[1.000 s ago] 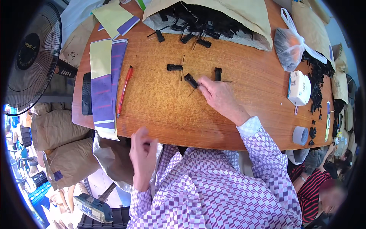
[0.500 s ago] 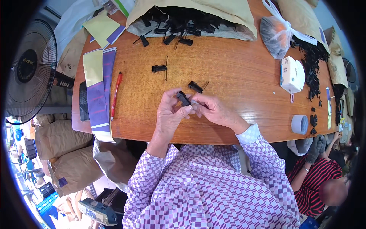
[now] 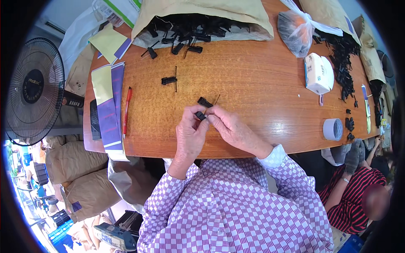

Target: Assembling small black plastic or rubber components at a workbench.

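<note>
Near the table's front edge, my left hand [image 3: 190,134] is closed on a small black plastic part [image 3: 201,115], held between thumb and fingers. My right hand [image 3: 233,129] meets it there, with thumb and fingertips pinched against the part's right end; anything else in that pinch is hidden. Just beyond my fingertips lies a second black plastic part [image 3: 205,101] with a thin stem. Farther left, another black part [image 3: 169,80] rests on the wood with a thin black rod across its end.
A paper sack [image 3: 202,10] spills black parts at the back. Purple-and-yellow paper strips [image 3: 103,86] and a red pen [image 3: 127,110] lie left. Rightward are a tissue pack [image 3: 316,75], a tape roll [image 3: 333,129] and a knotted plastic bag [image 3: 291,36]. A co-worker sits at right.
The whole view has shifted slightly. The part in my left hand has turned and shows less of its length. My right hand has its fingers more closed over the part's end.
</note>
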### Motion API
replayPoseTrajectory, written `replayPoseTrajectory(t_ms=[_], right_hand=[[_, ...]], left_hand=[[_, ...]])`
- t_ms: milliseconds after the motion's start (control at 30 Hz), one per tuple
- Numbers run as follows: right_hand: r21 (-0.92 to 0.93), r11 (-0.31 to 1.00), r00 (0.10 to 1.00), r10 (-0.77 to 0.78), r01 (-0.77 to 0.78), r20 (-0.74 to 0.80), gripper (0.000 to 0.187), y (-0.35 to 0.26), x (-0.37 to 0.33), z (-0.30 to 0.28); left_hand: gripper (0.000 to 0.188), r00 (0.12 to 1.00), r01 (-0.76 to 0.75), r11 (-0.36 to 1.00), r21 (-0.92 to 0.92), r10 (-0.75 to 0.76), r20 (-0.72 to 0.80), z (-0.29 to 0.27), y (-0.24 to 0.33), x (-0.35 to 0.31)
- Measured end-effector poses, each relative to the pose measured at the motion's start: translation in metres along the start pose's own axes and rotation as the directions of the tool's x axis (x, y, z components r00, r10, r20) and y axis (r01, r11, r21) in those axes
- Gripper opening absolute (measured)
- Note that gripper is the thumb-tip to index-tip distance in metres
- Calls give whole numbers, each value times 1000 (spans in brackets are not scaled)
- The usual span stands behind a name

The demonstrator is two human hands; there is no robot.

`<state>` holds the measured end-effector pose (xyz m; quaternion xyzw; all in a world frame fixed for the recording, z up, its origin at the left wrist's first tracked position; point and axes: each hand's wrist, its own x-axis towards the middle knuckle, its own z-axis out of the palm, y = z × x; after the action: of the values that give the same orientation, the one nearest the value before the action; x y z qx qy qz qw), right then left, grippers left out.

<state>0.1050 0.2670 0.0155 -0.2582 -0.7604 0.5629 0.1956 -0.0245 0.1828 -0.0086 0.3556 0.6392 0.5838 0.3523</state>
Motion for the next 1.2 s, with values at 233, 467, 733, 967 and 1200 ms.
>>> replayPoseTrajectory(t_ms=[233,467,733,967,1200], right_hand=[[-58,991,990,-124,120,-68,17,12,1,9],[-6,999,989,-44,44,-143,15,12,7,28],[217,976,996,-1,21,-90,26,11,18,25],[558,805,979,166,-202,117,16,4,21,26],[627,664,895,155,-408,417,14,19,18,12]], left_hand=[[27,995,-95,931,353,75,72,-3,13,-1],[29,972,-209,809,549,232,29,-7,14,-1],[26,992,-40,992,-117,25,-122,-30,28,-2],[38,953,303,780,-548,-245,178,-43,21,-15],[40,862,443,739,-508,-195,468,-45,17,-18]])
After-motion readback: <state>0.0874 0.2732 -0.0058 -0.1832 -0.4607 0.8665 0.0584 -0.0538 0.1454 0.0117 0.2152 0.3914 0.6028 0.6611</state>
